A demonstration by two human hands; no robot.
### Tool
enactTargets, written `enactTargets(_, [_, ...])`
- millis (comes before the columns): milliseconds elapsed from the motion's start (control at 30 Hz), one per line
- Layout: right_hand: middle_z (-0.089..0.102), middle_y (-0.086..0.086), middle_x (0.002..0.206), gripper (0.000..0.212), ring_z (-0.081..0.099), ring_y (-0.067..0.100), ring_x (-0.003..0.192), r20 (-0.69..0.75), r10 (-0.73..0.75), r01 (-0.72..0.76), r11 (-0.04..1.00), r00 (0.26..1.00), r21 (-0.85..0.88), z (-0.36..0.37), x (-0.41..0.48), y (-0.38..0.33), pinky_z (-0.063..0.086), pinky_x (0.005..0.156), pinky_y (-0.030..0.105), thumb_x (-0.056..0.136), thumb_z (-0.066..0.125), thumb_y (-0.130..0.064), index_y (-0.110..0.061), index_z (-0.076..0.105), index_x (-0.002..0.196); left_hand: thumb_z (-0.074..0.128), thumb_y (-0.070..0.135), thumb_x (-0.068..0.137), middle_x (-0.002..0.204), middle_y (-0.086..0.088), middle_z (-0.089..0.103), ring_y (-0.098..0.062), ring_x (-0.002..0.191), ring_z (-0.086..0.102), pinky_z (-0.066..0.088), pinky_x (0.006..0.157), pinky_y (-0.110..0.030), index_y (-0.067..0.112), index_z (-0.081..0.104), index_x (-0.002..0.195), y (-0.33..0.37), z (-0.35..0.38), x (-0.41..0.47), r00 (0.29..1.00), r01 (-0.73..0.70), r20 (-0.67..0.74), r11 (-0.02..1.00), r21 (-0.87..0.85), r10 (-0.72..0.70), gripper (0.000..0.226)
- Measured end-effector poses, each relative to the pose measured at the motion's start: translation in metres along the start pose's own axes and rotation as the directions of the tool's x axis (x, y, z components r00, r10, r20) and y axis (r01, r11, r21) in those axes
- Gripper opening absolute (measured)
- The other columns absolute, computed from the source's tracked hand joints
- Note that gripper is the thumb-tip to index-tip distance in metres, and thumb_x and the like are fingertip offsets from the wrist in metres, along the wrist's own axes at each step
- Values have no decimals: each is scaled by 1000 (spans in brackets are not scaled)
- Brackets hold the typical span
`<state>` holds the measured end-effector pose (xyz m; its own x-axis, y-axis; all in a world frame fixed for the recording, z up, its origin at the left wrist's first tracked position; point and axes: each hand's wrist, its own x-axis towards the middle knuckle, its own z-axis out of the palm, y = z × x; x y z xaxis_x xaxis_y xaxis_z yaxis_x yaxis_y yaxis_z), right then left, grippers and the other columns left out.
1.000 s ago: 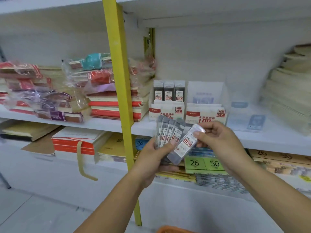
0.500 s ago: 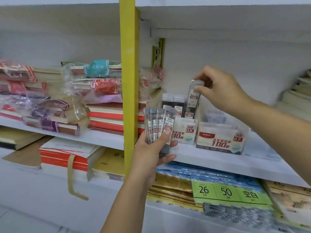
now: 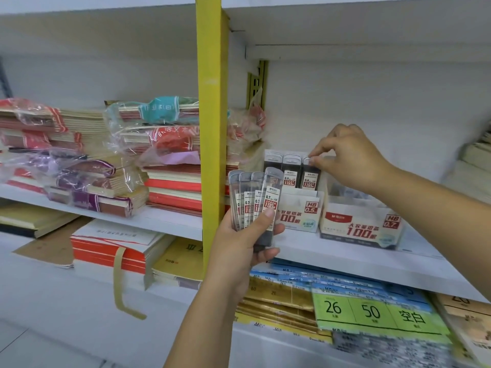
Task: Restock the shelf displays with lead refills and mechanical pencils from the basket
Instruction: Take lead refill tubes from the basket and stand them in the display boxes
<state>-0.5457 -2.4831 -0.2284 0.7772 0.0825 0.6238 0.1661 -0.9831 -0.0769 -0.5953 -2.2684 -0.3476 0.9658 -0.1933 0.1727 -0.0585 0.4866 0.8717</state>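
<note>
We see our left hand [image 3: 239, 248] gripping a fan of refill cases [image 3: 255, 200], thumb across the front and fingers curled behind. They stand nearly upright, long axis vertical and tops splayed a little; their labels read 0.7.

Our right hand [image 3: 348, 158] reaches over the shelf [image 3: 305, 251]. Its thumb and forefinger pinch the top of the end case [image 3: 309, 179], the rightmost of three that stand upright side by side in the 0.5 box [image 3: 300, 213]. All three are marked 0.5.

The move ahead seems to turn on the 0.7 box [image 3: 361, 227]. It sits just beside the 0.5 box, to the right of our fan and below our right wrist, so the right hand is the nearer one. As we judge it, each held case should go in there upright, matching the way it already stands in the left hand. Our right arm hides much of that box, and we cannot tell what it holds.

The basket is not in view. Left of the yellow post [image 3: 211, 128], wrapped notebooks [image 3: 170, 181] lie in stacks.
</note>
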Motion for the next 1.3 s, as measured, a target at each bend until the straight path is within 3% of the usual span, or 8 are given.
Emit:
enactTargets(67, [53,-6,102,20,41,10,101,-70,-35,35,999,997,2,-6,-6,-10,32,84,25,93,58,-36,-27,70,106,84,46,59,103,1,78,-17,93,76,55,51,-21,30,67,111,1,-1,0,1000,6,3,1000,1,-6,57])
enactTargets(133, [62,-13,96,19,53,2,89,-56,-27,39,974,998,225,-15,-18,-29,40,77,16,93,54,-38,-31,68,105,85,47,59,103,0,78,-16,90,76,54,49,-20,29,67,113,3,-1,-1,1000,9,12,1000,-1,-9,59])
enactTargets(233, [71,-16,84,16,65,-3,70,221,-18,-123,786,975,606,-17,-38,-61,50,55,11,87,63,-42,-38,65,102,85,47,60,103,-2,78,-16,88,76,53,48,-19,32,70,107,5,0,-4,999,2,44,1000,0,-2,52])
enactTargets(333, [75,-3,78,12,64,4,60,310,-6,-234,642,951,730,-9,-47,-74,49,52,15,88,69,-24,-22,70,99,84,48,62,105,-3,77,-18,90,76,54,49,-20,35,71,104,7,-1,-6,997,1,72,1000,3,-2,46])
enactTargets(433, [74,-4,75,7,64,5,56,239,87,-234,671,967,703,-6,-42,-71,50,49,17,88,69,-24,-23,70,96,77,48,72,108,-5,77,-21,93,75,59,56,-24,29,68,115,10,-5,-7,999,-1,51,1000,-10,1,48])
enactTargets(567, [74,-5,77,8,66,5,58,-36,237,-126,634,971,763,-18,-21,-56,47,47,15,89,68,-25,-28,63,94,70,47,78,108,-3,77,-19,99,74,60,60,-27,38,73,101,17,-17,-7,999,-39,17,999,31,38,25])
enactTargets(933, [70,-11,78,19,66,5,64,-260,125,64,787,957,614,-52,-7,-19,50,51,18,88,70,-30,-45,58,86,68,50,79,106,0,77,-18,93,75,57,54,-23,29,67,116,14,-15,-3,998,-48,36,997,63,46,42])
enactTargets(1300, [69,-6,82,20,67,3,63,18,70,-72,913,997,401,-36,-13,38,52,55,14,83,74,-21,-33,60,88,74,55,69,108,-2,77,-20,94,76,59,55,-25,36,71,107,-8,28,0,992,20,125,999,50,-26,42])
